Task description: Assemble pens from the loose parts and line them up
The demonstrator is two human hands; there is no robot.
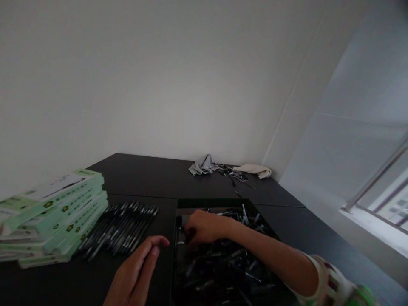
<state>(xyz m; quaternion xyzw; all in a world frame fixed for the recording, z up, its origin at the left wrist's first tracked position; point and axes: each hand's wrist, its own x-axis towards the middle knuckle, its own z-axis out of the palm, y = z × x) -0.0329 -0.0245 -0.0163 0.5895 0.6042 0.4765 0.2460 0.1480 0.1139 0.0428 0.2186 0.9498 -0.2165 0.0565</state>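
Note:
My right hand (204,227) reaches into a black tray (210,203) full of dark pen parts, its fingers curled down at the tray's left side on something I cannot make out. My left hand (137,272) hovers over the dark table just left of the tray, fingers stretched out together and holding nothing. A row of several black pens (121,229) lies on the table between my left hand and the stack of boxes.
A stack of pale green boxes (52,214) sits at the left table edge. At the far end lie a grey cloth (202,165), a beige cloth (255,170) and scattered small parts (236,175). White walls close the corner; a window is at right.

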